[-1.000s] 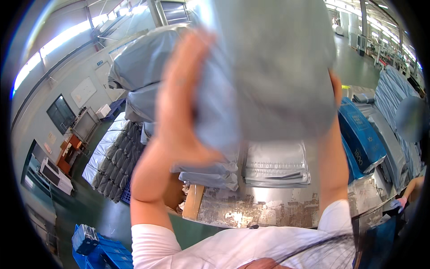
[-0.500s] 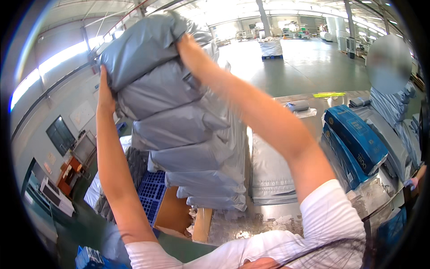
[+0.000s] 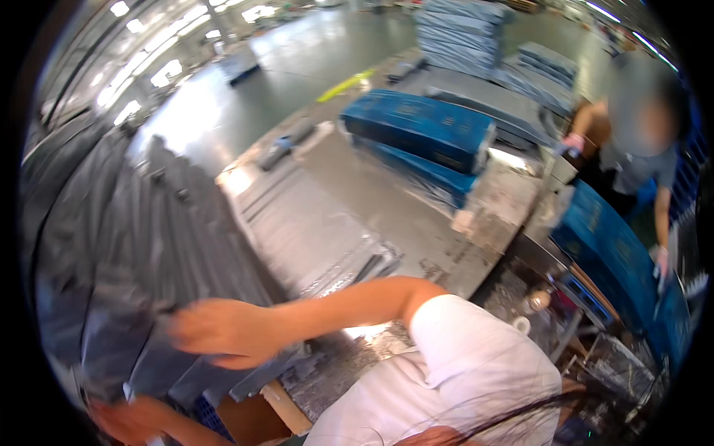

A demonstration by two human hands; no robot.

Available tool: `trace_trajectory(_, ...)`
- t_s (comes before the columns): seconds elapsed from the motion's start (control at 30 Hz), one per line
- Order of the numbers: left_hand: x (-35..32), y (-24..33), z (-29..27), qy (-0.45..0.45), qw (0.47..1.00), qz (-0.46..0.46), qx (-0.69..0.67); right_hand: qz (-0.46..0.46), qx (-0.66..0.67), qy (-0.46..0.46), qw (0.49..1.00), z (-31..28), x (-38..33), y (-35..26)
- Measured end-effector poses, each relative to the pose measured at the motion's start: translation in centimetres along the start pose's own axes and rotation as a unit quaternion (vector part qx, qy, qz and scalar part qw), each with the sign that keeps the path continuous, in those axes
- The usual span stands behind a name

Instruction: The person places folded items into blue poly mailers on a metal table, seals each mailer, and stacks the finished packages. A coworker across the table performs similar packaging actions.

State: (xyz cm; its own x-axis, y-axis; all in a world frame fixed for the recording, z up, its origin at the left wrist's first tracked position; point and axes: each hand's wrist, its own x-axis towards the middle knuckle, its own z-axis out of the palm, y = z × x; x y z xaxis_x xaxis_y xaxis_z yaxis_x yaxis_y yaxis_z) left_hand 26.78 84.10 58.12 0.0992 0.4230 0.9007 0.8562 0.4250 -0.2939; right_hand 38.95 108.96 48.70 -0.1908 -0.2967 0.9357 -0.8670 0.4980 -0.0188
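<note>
A tall stack of grey plastic-wrapped packs fills the left side, its layers leaning and blurred. My right hand is at the near face of the stack, partway down, palm toward it. Its fingers are smeared by motion, and whether they touch the packs I cannot tell. Lower, by the stack's bottom left corner, is my left hand, thumb apart from the fingers, with nothing visible in it. Beside the stack, a flat pile of grey plastic bags lies on the metal table.
Two blue packages lie one on the other on the table, with more grey stacks behind. At right a co-worker with gloved hands stands by another blue package. An open cardboard box sits below the stack.
My view has swung to the right, so the stack now appears farther left. Both hands have come down from the top pack to lower on the stack's near side.
</note>
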Motion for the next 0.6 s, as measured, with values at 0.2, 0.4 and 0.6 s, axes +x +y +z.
trace_trajectory(0.2,-16.5,27.4,14.6,-0.376,0.793,-0.149,-0.455,0.753,-0.078,0.095,0.647,-21.4,-33.1,-4.9)
trace_trajectory(0.4,-20.4,36.6,23.8,-0.510,0.532,-0.357,-0.574,0.619,-0.523,0.204,0.550,-51.2,-42.7,-4.8)
trace_trajectory(0.6,-18.2,40.5,34.5,-0.544,0.399,-0.445,-0.589,0.634,-0.425,0.423,0.488,-63.5,-49.0,3.4)
